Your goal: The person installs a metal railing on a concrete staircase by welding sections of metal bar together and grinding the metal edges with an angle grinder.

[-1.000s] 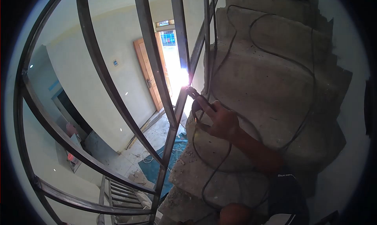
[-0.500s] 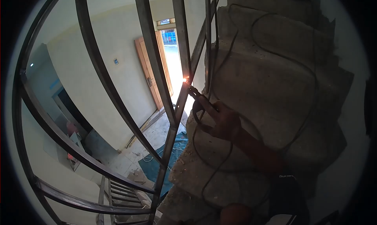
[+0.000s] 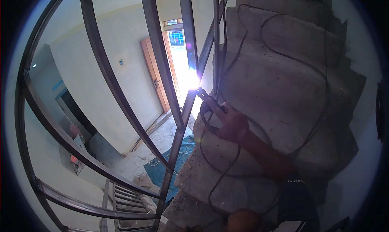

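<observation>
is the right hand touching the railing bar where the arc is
Apart. The head view shows the right hand closed on the electrode holder over the concrete step, with the holder's length between it and the railing bar.

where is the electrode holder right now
In the head view, just right of centre: the electrode holder is gripped in the right hand, its tip at the bright arc on a railing bar, beside the concrete stairs.

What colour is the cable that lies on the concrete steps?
Black; the cable shows best in the head view.
</observation>
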### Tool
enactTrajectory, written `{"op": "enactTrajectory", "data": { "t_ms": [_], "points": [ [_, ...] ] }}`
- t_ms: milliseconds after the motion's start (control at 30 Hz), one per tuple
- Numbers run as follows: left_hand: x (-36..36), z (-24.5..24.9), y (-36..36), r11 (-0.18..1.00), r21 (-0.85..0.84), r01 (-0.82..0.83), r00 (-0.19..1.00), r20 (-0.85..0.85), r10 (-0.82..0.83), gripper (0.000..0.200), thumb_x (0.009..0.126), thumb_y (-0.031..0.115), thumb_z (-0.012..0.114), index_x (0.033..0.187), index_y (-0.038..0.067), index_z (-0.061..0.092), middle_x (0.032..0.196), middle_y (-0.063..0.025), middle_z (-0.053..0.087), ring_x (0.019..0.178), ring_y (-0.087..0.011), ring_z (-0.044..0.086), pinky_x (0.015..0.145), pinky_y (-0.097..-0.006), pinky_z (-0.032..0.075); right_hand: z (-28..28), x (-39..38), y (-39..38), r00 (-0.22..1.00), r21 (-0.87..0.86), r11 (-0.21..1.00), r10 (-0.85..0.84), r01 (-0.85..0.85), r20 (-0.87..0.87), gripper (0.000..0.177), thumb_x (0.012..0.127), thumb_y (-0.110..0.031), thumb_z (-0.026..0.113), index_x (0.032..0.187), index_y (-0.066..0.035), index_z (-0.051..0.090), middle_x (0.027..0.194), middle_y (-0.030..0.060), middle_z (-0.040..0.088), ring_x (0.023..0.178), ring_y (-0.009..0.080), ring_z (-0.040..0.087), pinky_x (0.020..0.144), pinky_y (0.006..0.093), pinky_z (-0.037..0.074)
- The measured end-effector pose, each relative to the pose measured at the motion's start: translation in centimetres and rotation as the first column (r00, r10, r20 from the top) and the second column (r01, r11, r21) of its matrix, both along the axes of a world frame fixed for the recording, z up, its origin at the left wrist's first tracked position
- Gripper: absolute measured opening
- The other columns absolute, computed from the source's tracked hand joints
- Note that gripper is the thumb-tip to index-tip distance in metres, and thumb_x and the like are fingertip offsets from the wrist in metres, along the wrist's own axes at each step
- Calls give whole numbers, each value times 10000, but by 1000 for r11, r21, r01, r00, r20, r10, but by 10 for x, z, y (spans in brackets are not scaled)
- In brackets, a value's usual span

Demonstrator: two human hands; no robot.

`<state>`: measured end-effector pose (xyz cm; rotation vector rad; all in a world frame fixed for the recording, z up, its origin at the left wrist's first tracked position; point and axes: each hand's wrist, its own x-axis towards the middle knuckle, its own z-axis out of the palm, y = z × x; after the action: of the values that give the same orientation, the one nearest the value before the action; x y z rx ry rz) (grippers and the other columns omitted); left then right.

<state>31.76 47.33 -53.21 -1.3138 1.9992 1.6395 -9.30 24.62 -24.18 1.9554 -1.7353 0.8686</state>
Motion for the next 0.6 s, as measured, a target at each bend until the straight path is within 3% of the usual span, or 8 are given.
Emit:
{"op": "enactTrajectory", "data": {
  "t_ms": [67, 133, 233, 300, 367, 400, 600],
  "points": [
    [-7, -18, 15, 917, -330, 224, 974, 50, -220, 848, 771, 585, 766, 1472, 186, 503, 1468, -127, 541, 1250, -328, 576, 1050, -484, 441, -1, -1, 0, 999, 11, 999, -33, 33, -26, 1003, 742, -535, 824, 1591, -285, 351, 980, 96, 640, 770, 257, 706, 634, 398, 598],
    [-8, -38, 27, 682, -602, 416, 901, 171, -399, 944, 735, 609, 785, 1519, 198, 459, 1499, -116, 518, 1304, -314, 548, 1089, -479, 413, -2, -1, 0, 1000, -21, 1000, 21, -21, -19, 1017, 758, -535, 814, 1604, -302, 301, 982, 106, 640, 802, 274, 708, 651, 414, 601],
    [-6, -48, 26, 746, -546, 381, 920, 144, -365, 949, 730, 609, 788, 1518, 195, 459, 1500, -118, 517, 1305, -315, 547, 1090, -478, 413, 10, 5, 7, 998, 109, 992, -64, 65, -17, 988, 770, -532, 805, 1596, -285, 322, 988, 101, 644, 826, 281, 707, 665, 421, 601],
    [-9, -35, 17, 818, -471, 330, 943, 124, -309, 955, 725, 609, 791, 1518, 193, 459, 1500, -119, 516, 1307, -316, 545, 1091, -478, 412, 6, 1, 6, 999, 85, 996, -35, 37, -22, 927, 776, -518, 807, 1564, -250, 402, 1005, 96, 656, 840, 279, 707, 670, 413, 600],
    [-12, -24, 12, 868, -407, 285, 959, 123, -257, 961, 720, 609, 794, 1518, 191, 459, 1501, -120, 514, 1308, -317, 544, 1092, -478, 411, 3, -3, 8, 991, -23, 992, 123, -122, 52, 922, 748, -469, 839, 1547, -237, 442, 1033, 101, 675, 834, 277, 708, 665, 401, 600],
    [-13, -19, 9, 884, -384, 267, 964, 122, -238, 963, 717, 609, 795, 1517, 190, 459, 1502, -121, 514, 1309, -318, 543, 1093, -478, 411, -1, -4, 4, 994, -99, 989, 112, -111, -2, 947, 728, -456, 853, 1550, -238, 438, 1028, 110, 673, 805, 273, 708, 651, 397, 598],
    [-18, -2, 0, 932, -294, 210, 975, 134, -177, 980, 702, 608, 803, 1516, 184, 459, 1504, -125, 510, 1313, -321, 538, 1096, -477, 409, -3, -6, -1, 995, -77, 992, 100, -98, 29, 966, 726, -457, 857, 1562, -253, 416, 1016, 129, 667, 795, 275, 712, 645, 398, 599]
  ]
}}
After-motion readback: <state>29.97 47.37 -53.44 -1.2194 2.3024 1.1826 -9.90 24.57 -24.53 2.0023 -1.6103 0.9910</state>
